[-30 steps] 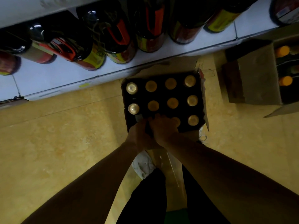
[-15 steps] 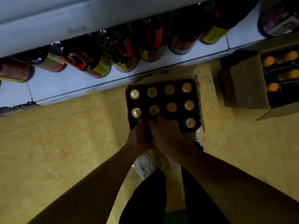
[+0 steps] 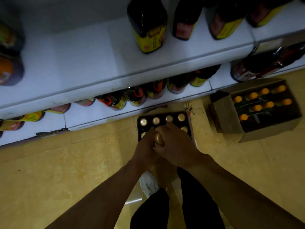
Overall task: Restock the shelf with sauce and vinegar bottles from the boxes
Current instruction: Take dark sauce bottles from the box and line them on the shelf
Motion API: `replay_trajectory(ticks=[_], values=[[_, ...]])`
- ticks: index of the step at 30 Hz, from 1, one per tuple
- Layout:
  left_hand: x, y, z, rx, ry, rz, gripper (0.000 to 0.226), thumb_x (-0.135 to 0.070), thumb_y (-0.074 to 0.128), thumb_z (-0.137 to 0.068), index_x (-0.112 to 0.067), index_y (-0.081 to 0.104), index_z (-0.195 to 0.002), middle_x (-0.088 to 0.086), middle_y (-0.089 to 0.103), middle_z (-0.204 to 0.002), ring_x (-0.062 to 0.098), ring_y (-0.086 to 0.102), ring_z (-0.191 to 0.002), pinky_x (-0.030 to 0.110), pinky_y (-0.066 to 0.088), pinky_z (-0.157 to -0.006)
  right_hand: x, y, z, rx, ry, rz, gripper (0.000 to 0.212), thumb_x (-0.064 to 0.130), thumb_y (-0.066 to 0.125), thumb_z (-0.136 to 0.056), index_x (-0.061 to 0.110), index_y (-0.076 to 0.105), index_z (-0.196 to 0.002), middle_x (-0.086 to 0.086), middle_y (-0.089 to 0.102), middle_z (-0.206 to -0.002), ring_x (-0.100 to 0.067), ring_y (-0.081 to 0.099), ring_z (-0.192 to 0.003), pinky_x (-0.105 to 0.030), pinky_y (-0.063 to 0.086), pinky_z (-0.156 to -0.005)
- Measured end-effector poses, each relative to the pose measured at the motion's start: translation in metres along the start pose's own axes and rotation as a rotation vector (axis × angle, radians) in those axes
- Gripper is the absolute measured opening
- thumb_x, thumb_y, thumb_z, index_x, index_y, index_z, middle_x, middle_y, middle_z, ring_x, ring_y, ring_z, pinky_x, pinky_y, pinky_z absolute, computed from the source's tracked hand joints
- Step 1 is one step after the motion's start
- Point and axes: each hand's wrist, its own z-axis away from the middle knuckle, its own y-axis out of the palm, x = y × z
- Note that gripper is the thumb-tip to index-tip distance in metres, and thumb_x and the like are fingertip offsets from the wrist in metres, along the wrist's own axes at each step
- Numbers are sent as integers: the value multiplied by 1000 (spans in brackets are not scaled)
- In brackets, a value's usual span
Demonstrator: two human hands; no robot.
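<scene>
An open carton on the floor holds several dark bottles with gold caps. My left hand and my right hand are pressed together above the carton's near side. Both are closed around a gold-capped bottle; only its cap shows between the fingers, the body is hidden. A white upper shelf carries dark sauce bottles with yellow labels. The lower shelf holds a row of dark bottles with red and yellow labels.
A second cardboard box with several orange-capped bottles stands on the yellow floor at the right. More bottles sit at the upper shelf's left end. My white shoe and dark trouser legs are below the hands.
My hands have come up out of the carton with a gold cap showing between them. The view has tilted up, bringing the upper shelf into sight.
</scene>
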Motion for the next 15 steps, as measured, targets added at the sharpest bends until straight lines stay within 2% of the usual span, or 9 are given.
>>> replay_trajectory(ticks=[1,3,5,6,7,9,10,12,15], values=[[-12,-6,5,-26,65,14,55,-6,68,-85,-15,49,-137,6,60,-133,9,56,-121,21,46,-101,6,-12,3,-13,-19,-7,45,35,60,-88,15,50,-127,-7,48,-122,-26,54,-104,-40,47,-86],[-40,-19,15,-45,163,22,45,-34,63,-83,-32,50,-125,-15,60,-117,-17,54,-106,4,41,-88,19,-38,9,-38,-46,-12,49,34,62,-87,14,49,-130,-7,50,-123,-25,52,-108,-38,45,-88],[-66,-34,24,-60,220,10,44,-49,51,-81,-35,46,-122,-27,51,-116,-28,46,-105,-1,36,-88,33,-64,12,-82,-59,-13,48,33,63,-85,14,51,-127,-6,53,-120,-25,53,-108,-37,45,-87],[-78,-40,29,-61,253,5,46,-48,51,-83,-31,47,-125,-25,52,-118,-26,47,-109,1,36,-90,40,-78,13,-94,-61,-5,46,33,63,-84,14,51,-125,-6,54,-118,-26,53,-106,-37,45,-85],[-87,-47,30,-55,277,-8,46,-43,56,-85,-27,49,-128,-19,57,-120,-16,51,-113,4,39,-91,48,-92,15,-110,-69,-1,45,32,63,-84,14,52,-124,-7,54,-117,-27,54,-105,-37,45,-83],[-109,-59,34,-50,284,-25,48,-18,69,-85,-18,54,-130,-2,64,-122,12,61,-115,9,45,-86,64,-118,20,-137,-71,-7,41,30,63,-84,15,52,-121,-7,55,-114,-27,54,-102,-36,46,-79],[-126,-68,40,-55,270,-32,49,-7,70,-83,-15,54,-129,3,64,-122,20,62,-113,8,46,-82,74,-135,24,-161,-77,-3,39,30,63,-83,15,53,-118,-7,55,-112,-26,54,-101,-35,45,-77],[-147,-79,46,-73,346,-27,41,-10,67,-85,-18,58,-123,3,66,-117,18,63,-110,15,48,-82,86,-158,29,-205,-88,13,40,32,64,-82,17,53,-117,-4,55,-113,-24,54,-102,-31,41,-75],[-187,-97,69,-123,432,-17,29,-28,58,-83,-42,56,-109,-11,67,-107,2,62,-103,29,52,-85,110,-200,48,-280,-138,9,52,34,66,-83,16,51,-130,-5,57,-122,-25,53,-110,-33,44,-82]])
